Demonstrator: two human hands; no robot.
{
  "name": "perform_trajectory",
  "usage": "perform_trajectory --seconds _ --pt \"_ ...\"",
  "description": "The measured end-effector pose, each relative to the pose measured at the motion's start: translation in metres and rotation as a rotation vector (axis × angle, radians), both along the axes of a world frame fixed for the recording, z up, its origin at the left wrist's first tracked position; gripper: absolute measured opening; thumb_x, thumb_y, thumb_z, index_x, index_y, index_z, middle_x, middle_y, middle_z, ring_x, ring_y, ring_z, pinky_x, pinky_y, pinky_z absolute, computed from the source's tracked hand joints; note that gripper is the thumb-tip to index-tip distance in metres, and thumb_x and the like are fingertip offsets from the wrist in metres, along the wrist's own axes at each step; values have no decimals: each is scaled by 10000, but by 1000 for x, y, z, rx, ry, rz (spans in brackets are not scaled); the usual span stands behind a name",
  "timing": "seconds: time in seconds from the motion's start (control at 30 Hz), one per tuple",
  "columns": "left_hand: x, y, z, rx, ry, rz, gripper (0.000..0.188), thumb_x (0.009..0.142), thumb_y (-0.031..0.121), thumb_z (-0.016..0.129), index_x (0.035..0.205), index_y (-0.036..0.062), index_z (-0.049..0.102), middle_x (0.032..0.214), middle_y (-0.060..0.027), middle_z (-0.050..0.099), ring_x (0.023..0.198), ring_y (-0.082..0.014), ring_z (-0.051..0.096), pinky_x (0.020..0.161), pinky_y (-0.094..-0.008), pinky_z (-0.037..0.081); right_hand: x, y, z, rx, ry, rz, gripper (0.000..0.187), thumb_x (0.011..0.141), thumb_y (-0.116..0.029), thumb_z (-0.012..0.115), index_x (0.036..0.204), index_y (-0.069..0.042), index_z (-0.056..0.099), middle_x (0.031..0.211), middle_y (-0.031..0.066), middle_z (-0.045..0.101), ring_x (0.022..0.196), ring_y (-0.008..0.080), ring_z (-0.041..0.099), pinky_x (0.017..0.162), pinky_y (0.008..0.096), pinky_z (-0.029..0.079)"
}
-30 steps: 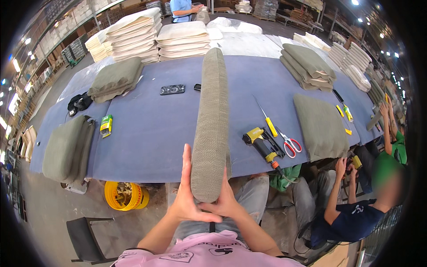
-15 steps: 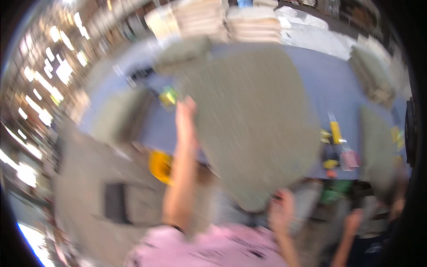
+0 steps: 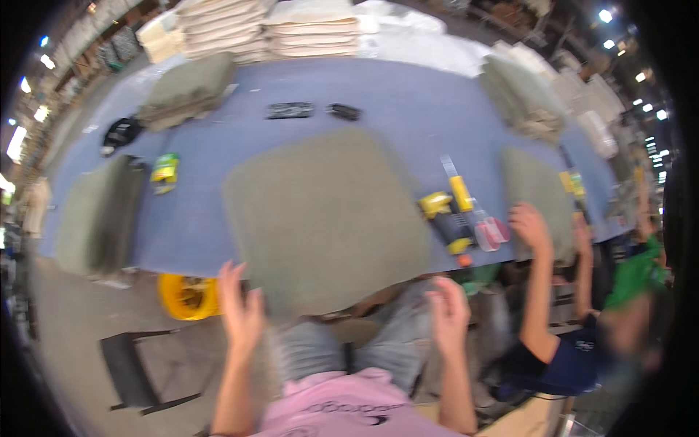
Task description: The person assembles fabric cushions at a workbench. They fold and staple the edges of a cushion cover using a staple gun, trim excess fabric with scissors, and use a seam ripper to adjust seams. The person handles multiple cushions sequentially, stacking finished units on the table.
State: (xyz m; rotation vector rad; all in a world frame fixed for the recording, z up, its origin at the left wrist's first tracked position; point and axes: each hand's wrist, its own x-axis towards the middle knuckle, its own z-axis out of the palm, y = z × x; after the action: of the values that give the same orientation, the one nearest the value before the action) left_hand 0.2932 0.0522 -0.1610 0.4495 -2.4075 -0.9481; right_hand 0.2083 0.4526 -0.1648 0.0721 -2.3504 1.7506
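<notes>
A squarish olive-grey piece of fabric (image 3: 328, 226) lies on the blue-covered table (image 3: 393, 95), its near edge hanging over the table's front. My left hand (image 3: 242, 309) is beside the fabric's near left corner, fingers spread and nothing in them. By the near right corner is my right hand (image 3: 449, 313), its fingers loosely bent and apart, with nothing seen in it. Whether either hand touches the fabric is hard to tell.
Right of the fabric lie a yellow-and-black tool (image 3: 444, 222), a yellow-handled cutter (image 3: 459, 191) and red-handled scissors (image 3: 491, 234). Folded olive cloth stacks (image 3: 98, 218) flank it. A co-worker's hand (image 3: 530, 227) rests on other fabric. A yellow round container (image 3: 188, 297) stands below the table.
The fabric has come down flat and nearer to me. My left hand has drawn back from its far left side to the near corner. The head view has turned right.
</notes>
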Motion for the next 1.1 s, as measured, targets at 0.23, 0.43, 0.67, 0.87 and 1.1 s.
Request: perform_trajectory --seconds 0.23,0.43,0.67,0.87,1.1 --pt "55 1 -60 361 -118 101 594 1060 116 576 1610 -22 397 1635 -180 441 1483 -332 477 1238 -446 378 -46 11 -15 178 -52 40 580 1051 -230 706 1529 35 513 1141 110 710 908 163 660 853 330 551" --pt "88 5 -48 759 -200 122 505 1121 386 599 1444 -2 572 1337 -81 626 1219 -200 601 1009 -382 536 -39 -29 -32 -237 -387 112 668 1092 -389 668 1613 -21 472 1328 98 692 915 132 727 789 288 543" --pt "62 12 -35 997 -358 -183 634 1164 496 429 1322 -75 655 1254 -148 724 1157 -252 696 1084 -456 519 -79 -35 -35 -586 -625 133 410 1098 -496 617 1114 -95 698 893 -47 613 613 50 389 540 259 278" --pt "96 0 -27 996 -327 -243 607 1173 523 411 915 25 643 918 -85 731 932 -192 658 974 -369 506 -52 -28 -37 -425 -494 16 464 1070 -449 683 1301 -46 706 1037 -18 726 734 60 562 624 222 371" --pt "102 -3 -43 816 -406 -284 620 1180 484 402 889 17 686 905 -76 739 924 -181 640 929 -338 483 -30 -24 -62 -554 -475 -75 492 1061 -458 706 1334 -48 696 1105 -5 750 827 78 657 639 226 429"
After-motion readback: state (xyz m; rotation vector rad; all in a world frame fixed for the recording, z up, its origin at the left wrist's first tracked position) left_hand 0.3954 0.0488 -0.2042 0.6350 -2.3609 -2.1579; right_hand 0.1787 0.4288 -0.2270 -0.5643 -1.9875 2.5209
